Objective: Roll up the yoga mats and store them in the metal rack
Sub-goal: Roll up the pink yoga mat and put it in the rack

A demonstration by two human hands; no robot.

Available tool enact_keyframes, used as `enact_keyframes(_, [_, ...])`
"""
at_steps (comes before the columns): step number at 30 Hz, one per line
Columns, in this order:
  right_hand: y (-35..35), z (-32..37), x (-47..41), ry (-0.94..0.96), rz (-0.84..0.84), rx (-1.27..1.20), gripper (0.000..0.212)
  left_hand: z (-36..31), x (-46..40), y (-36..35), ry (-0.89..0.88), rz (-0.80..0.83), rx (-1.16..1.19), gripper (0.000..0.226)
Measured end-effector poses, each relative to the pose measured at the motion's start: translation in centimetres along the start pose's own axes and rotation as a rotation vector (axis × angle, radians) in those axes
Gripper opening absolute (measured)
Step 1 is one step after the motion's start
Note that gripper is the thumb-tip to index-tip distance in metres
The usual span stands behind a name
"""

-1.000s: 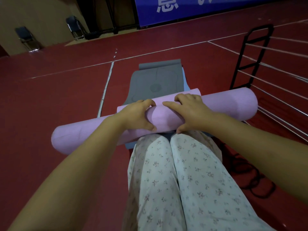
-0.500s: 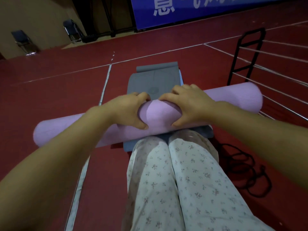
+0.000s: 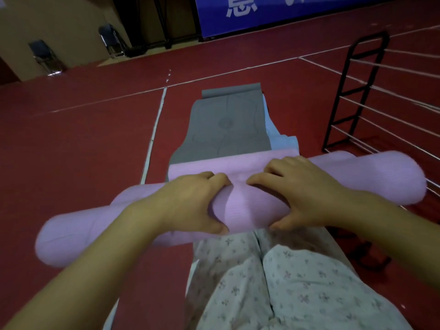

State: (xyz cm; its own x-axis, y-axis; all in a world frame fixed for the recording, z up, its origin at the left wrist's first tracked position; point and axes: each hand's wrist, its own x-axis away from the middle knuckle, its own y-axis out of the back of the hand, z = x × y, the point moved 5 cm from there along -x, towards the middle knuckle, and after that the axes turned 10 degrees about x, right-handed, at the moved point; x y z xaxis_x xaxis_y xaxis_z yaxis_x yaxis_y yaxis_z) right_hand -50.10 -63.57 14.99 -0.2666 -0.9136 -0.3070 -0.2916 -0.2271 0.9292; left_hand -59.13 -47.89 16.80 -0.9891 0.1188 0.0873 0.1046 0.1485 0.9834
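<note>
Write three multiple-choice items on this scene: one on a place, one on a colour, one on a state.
1. The metal rack stands:
A. at the person's right
B. at the person's left
C. on the mats

2. The mat being rolled is:
A. green
B. purple
C. black

3. The grey mat is:
A. rolled tight
B. in the rack
C. flat on the floor

Answers: 1 A, the rack is at the right edge. 2 B, both hands, left and right, grip a purple roll. 3 C, it lies spread out beyond the roll.

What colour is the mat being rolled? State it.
Pale purple mat, clearest in the head view.
</note>
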Motion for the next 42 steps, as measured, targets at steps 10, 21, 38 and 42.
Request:
enact_keyframes(10, [0.0, -2.4, -2.5, -0.036, 0.263, -0.277, 0.082, 2.2, -2.5, 1.7, 0.127, 0.17, 0.328, 0.08])
enact_keyframes(21, [-1.9, -5.0, -5.3, -0.099, 0.509, -0.577, 0.072, -1.5, -0.9, 1.0, -0.009, -0.15, -0.086, 0.084])
enact_keyframes(38, [0.5, -5.8, -6.2, -0.116, 0.238, -0.516, 0.066, 2.3, -4.5, 2.9, 0.067, -0.051, 0.247, 0.077])
enact_keyframes(42, [0.9, -4.1, -5.3, -0.05, 0.111, -0.503, 0.057, 3.8, -5.4, 3.6, 0.123, 0.03, 0.335, 0.072])
